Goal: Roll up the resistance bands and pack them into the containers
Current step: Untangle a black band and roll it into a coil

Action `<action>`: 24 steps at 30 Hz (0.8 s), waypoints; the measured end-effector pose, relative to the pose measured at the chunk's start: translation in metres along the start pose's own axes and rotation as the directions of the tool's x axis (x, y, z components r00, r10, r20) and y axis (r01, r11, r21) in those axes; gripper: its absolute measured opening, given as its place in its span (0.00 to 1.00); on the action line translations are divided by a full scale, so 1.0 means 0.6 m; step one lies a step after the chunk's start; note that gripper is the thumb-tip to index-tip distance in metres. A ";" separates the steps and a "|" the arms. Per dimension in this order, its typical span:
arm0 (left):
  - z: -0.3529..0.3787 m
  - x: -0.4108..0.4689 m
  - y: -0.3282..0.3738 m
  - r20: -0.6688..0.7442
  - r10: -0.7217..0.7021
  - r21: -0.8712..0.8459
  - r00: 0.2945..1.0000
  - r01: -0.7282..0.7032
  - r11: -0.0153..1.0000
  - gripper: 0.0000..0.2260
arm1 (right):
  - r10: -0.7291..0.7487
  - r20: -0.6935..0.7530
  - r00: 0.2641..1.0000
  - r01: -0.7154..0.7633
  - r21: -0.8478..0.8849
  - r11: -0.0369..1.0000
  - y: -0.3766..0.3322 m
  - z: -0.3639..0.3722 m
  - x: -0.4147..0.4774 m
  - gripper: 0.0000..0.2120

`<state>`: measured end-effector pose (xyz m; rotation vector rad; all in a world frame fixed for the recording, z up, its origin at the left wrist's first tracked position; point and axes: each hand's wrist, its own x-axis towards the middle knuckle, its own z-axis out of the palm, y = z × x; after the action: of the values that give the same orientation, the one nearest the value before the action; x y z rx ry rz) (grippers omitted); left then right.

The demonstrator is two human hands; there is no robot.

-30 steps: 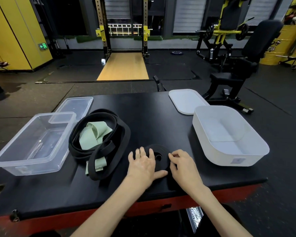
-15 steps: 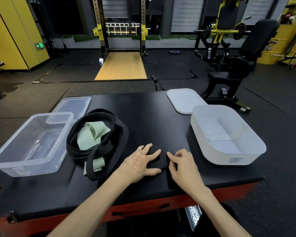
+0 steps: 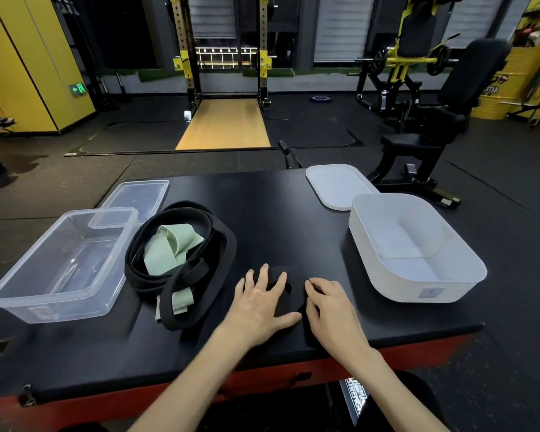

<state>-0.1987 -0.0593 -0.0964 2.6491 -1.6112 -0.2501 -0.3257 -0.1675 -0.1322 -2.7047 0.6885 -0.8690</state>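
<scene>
Fingers (image 3: 264,275) of the left hand (image 3: 261,302) lie spread and straight, pressing flat on the rolled black band (image 3: 295,302). The right hand (image 3: 332,308) has its fingers curled against the roll's right edge, gripping it. The roll sits on the counter (image 3: 278,219) near its front edge. Just left of the roll lies a loose heap of black bands (image 3: 219,244) with a pale green band (image 3: 169,249) inside the loops. Farther left of the roll stand a clear container (image 3: 44,307) and its clear lid (image 3: 138,198). Right of the roll stands a white container (image 3: 402,285), with a white lid (image 3: 337,187) behind it.
</scene>
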 end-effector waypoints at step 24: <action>0.010 0.001 0.047 -0.031 -0.246 -0.181 0.969 0.237 0.955 0.32 | 0.110 -0.037 0.993 -0.107 0.066 0.992 -0.006 0.002 -0.007 0.14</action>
<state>-0.2240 -0.0725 -0.0991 2.6856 -1.1867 -0.3092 -0.3266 -0.1621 -0.1342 -2.5736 0.7941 -0.9053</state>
